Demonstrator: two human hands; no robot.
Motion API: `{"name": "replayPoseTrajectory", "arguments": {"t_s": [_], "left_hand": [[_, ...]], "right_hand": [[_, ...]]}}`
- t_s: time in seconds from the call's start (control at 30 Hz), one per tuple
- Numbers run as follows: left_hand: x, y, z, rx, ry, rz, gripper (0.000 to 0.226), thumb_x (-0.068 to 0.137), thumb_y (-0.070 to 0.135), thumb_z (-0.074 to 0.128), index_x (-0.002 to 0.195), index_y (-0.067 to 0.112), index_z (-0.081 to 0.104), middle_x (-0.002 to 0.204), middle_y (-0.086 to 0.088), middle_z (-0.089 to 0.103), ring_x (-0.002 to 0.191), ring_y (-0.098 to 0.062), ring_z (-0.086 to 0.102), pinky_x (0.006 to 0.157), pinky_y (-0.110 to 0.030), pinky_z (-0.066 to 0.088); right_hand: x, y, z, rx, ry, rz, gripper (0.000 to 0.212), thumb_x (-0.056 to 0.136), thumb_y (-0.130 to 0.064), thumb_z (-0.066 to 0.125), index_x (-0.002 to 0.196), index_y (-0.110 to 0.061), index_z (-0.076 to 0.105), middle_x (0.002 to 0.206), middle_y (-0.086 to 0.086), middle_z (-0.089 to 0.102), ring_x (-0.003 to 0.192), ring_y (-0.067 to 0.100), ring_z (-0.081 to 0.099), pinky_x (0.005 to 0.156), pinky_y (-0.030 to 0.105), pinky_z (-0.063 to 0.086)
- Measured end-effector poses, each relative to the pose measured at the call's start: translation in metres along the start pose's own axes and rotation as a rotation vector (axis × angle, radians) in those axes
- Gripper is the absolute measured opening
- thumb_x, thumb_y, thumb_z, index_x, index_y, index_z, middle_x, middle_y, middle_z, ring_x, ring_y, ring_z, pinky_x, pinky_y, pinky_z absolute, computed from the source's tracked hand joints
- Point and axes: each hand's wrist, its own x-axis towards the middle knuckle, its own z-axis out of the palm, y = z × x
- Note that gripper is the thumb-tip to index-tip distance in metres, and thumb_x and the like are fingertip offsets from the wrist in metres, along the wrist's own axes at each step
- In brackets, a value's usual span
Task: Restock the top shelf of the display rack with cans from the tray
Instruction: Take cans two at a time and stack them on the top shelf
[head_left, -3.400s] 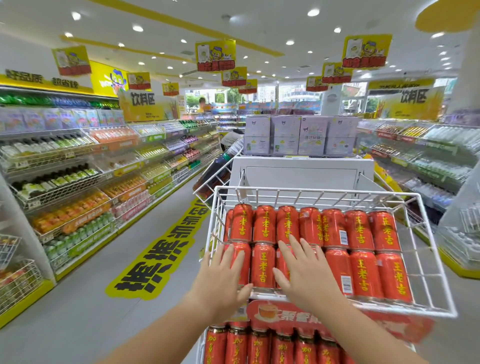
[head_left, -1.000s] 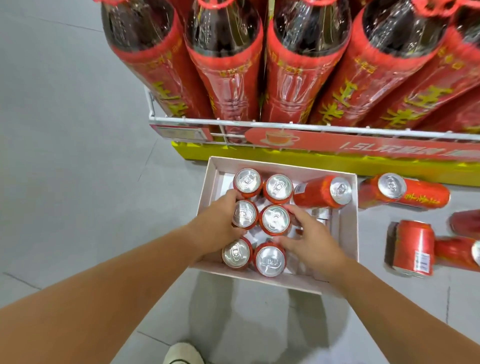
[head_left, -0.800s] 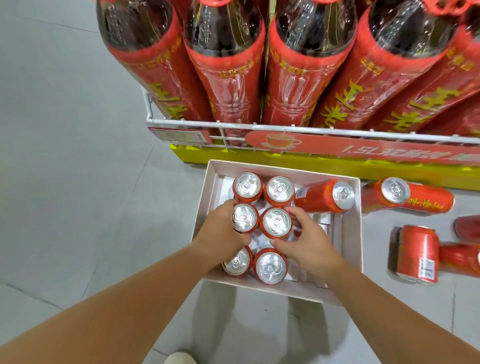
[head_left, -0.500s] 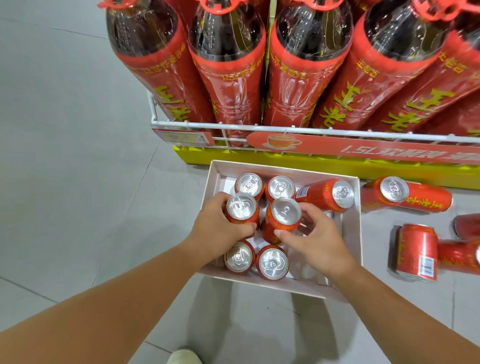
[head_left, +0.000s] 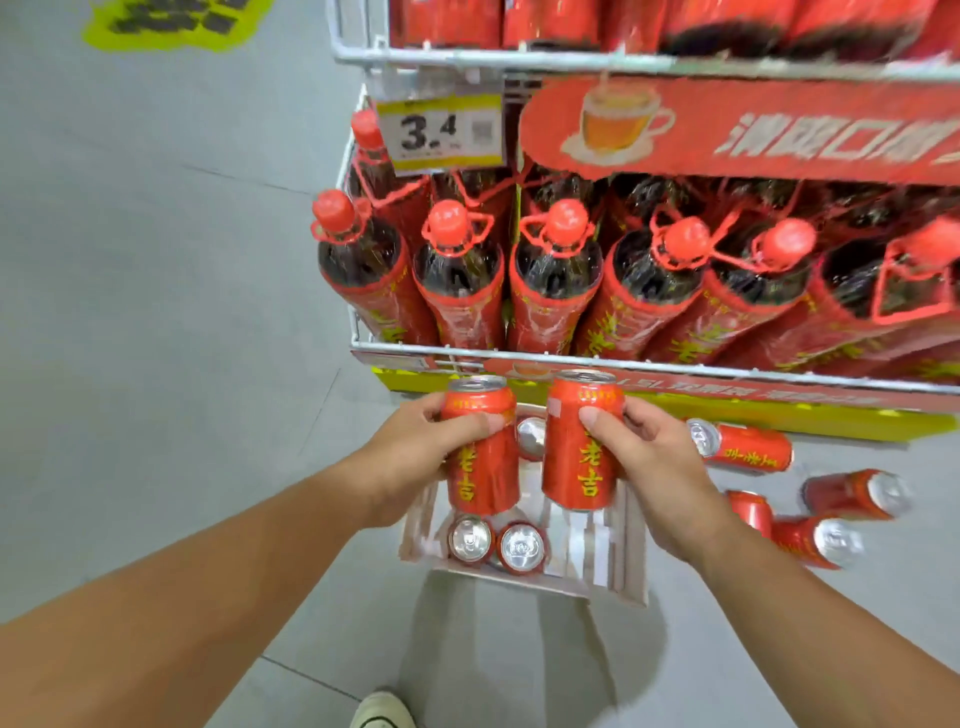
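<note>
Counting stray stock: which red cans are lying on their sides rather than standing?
The red cans on the grey floor, right of the white cardboard tray; those in the tray stand upright.

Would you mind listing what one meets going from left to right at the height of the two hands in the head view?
Left hand → can in the left hand → can in the right hand → right hand → can lying on the floor.
</note>
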Motion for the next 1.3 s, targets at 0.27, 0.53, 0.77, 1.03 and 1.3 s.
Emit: {"name": "replayPoseTrajectory", "arguments": {"t_s": [0.27, 0.53, 0.77, 1.03, 1.3], "left_hand": [[-0.106, 0.135, 0.022, -0.089, 0.023, 0.112, 0.039, 0.077, 0.042, 0.072, 0.109, 0.021, 0.071, 0.099, -0.006, 0.079, 0.081, -0.016, 0.075, 0.065, -0.031, 0.059], [-0.221, 0.296, 0.033, -0.098, -0.026, 0.225, 0.044, 0.087, 0.04, 0.066, 0.123, 0.017, 0.067, 0.109, -0.009, 0.078, 0.093, -0.023, 0.075, 0.077, -0.036, 0.061], [-0.325, 0.449, 0.052, -0.068, -0.082, 0.389, 0.044, 0.082, 0.042, 0.064, 0.118, 0.016, 0.067, 0.1, -0.005, 0.079, 0.082, -0.016, 0.076, 0.064, -0.029, 0.06], [-0.424, 0.59, 0.058, -0.009, -0.055, 0.55, 0.033, 0.098, 0.036, 0.058, 0.121, 0.015, 0.067, 0.101, -0.004, 0.079, 0.086, -0.016, 0.076, 0.069, -0.03, 0.06], [-0.494, 0.702, 0.065, 0.045, -0.061, 0.687, 0.039, 0.093, 0.044, 0.066, 0.119, 0.015, 0.069, 0.107, -0.007, 0.079, 0.099, -0.026, 0.076, 0.086, -0.042, 0.061]], "right_hand": [[-0.074, -0.15, -0.006, 0.013, 0.041, -0.055, 0.007, 0.093, -0.015, 0.067, 0.097, -0.011, 0.072, 0.072, -0.009, 0.074, 0.062, -0.001, 0.065, 0.053, 0.011, 0.047], [-0.149, -0.33, 0.005, 0.056, 0.096, -0.147, 0.01, 0.091, -0.019, 0.071, 0.094, -0.011, 0.076, 0.083, 0.0, 0.078, 0.073, 0.009, 0.069, 0.062, 0.023, 0.054], [-0.212, -0.494, 0.011, 0.035, 0.16, -0.258, 0.017, 0.088, -0.024, 0.077, 0.091, -0.008, 0.075, 0.077, -0.002, 0.077, 0.07, 0.009, 0.067, 0.068, 0.031, 0.053], [-0.277, -0.658, 0.026, 0.034, 0.224, -0.383, 0.018, 0.089, -0.028, 0.074, 0.093, -0.01, 0.074, 0.077, -0.002, 0.078, 0.063, 0.004, 0.07, 0.052, 0.02, 0.052], [-0.329, -0.779, 0.045, -0.001, 0.238, -0.483, 0.029, 0.084, -0.04, 0.077, 0.09, -0.012, 0.077, 0.088, 0.005, 0.08, 0.084, 0.021, 0.076, 0.075, 0.039, 0.061]]}}
